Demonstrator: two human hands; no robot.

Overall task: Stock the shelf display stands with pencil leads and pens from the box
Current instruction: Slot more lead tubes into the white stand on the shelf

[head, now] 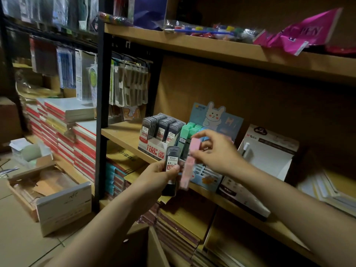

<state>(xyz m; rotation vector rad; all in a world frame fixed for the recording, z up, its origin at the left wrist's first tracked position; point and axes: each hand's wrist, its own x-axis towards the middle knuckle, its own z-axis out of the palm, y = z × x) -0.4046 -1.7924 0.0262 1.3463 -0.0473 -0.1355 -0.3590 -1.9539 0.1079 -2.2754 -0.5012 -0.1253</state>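
My left hand (154,175) grips 1 black lead case (172,166); my right hand (215,151) pinches 1 pink lead case (189,164).

"0.7" on held black lead case (172,164), "100", "HB 0.7" on display stand (154,149)

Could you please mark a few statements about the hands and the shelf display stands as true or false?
1. The left hand holds a dark lead case. True.
2. The right hand is empty. False: it pinches a pink lead case.
3. The rabbit display stand holds green cases. True.
4. The dark-case display stand sits right of the rabbit stand. False: it sits on its left.
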